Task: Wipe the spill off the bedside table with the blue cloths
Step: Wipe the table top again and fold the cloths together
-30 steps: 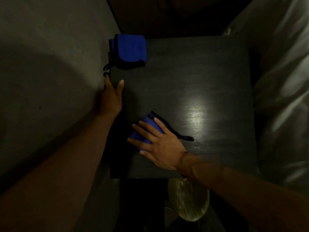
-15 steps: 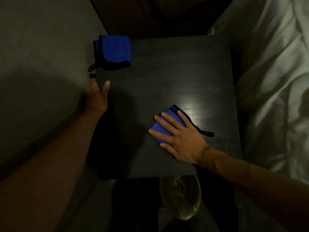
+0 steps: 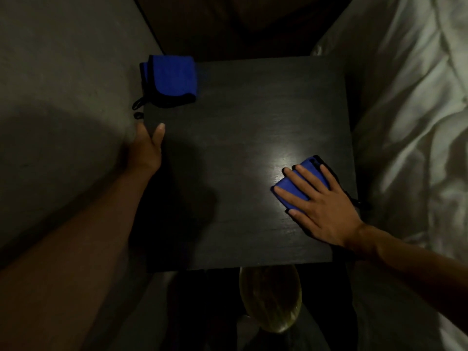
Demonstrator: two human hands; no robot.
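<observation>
Since a second ago the right hand (image 3: 321, 206) has slid its folded blue cloth (image 3: 300, 184) from the lower-middle of the bedside table (image 3: 240, 122) across to the right edge, mid-right of frame, so a left-to-right wipe pass looks nearly done and it must reverse or lift soon. No spill is visible: top is dark, only a glare patch just left of the cloth. Right hand lies flat, fingers (image 3: 307, 173) spread apart, palm pressing the cloth to the wood, not pinching it. Left hand (image 3: 147, 148) hasn't shifted on the table: clamped on the left edge, thumb on top, other fingers hidden below. Second blue cloth (image 3: 173, 79) sits folded and unused at the upper-left corner. White bedding (image 3: 417, 122) fills the right.
</observation>
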